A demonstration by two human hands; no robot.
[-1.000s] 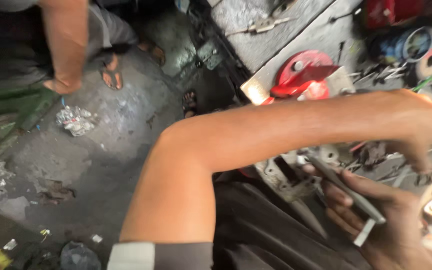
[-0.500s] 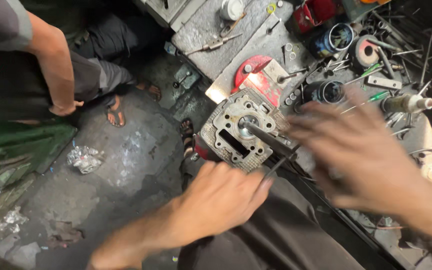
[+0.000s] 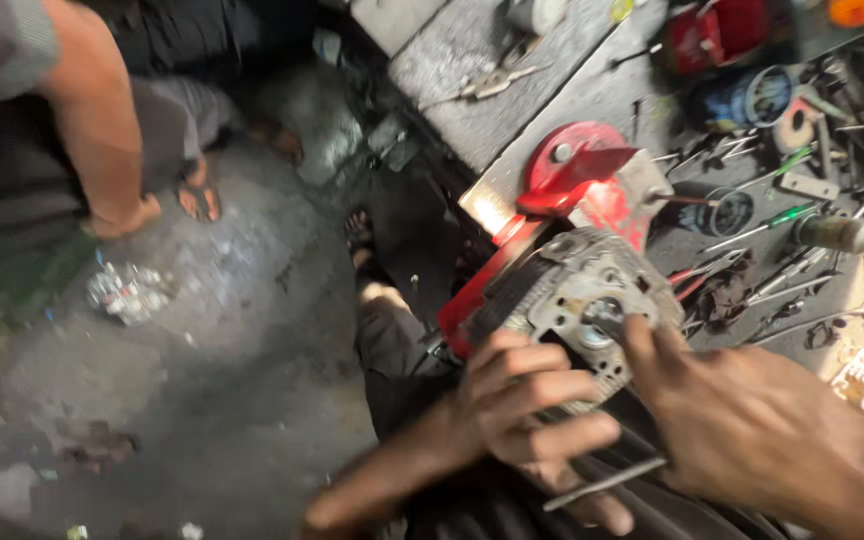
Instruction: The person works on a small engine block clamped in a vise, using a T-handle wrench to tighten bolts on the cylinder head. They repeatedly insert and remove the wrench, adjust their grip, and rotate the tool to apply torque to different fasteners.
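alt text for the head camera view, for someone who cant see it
Seen from above, a person's left hand and right hand grip a grey finned engine cylinder head over their lap, a thin metal rod beneath the hands. Behind it are a red vise and a tool-strewn workbench; another person's arm is at upper left.
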